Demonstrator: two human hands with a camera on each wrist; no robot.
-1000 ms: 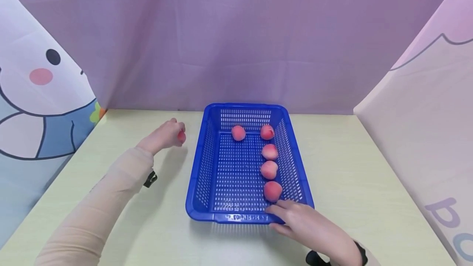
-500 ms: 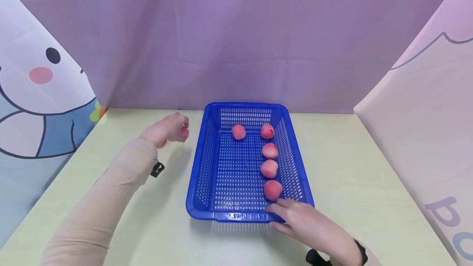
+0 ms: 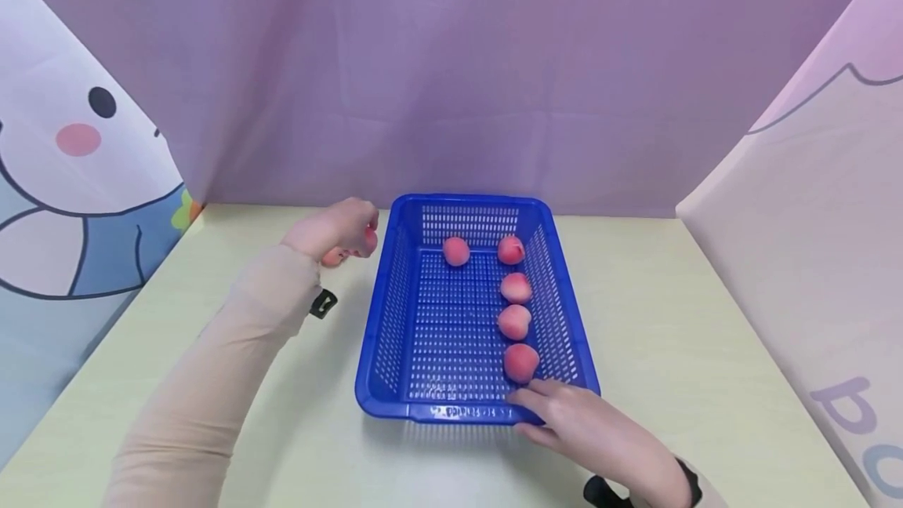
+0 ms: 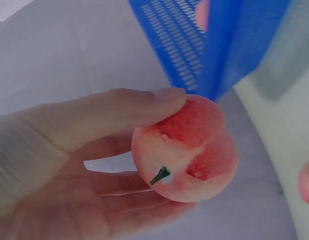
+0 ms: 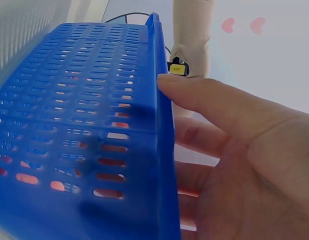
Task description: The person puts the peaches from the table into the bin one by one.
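Observation:
My left hand (image 3: 342, 226) holds a peach (image 4: 184, 152) above the table, just left of the basket. Thumb and fingers are curled round the fruit, and its small green stem shows in the left wrist view. The blue plastic basket (image 3: 374, 320) stands in the middle of the table. At its near right corner my right hand (image 3: 582, 422) grips the rim, thumb outside and fingers over the inner side. Inside, a column of several peaches (image 3: 520, 363) runs along the right wall. One more peach (image 3: 456, 252) lies at the far left.
A pale table (image 3: 670, 335) surrounds the basket, with a purple cloth (image 3: 451, 77) behind and printed cloths at both sides. A round pink thing (image 4: 307, 182), cut off by the frame, shows at the right edge of the left wrist view.
My left hand has moved right and farther back with the peach, closer to the basket's left rim. The right hand, the basket and the peaches inside stay put.

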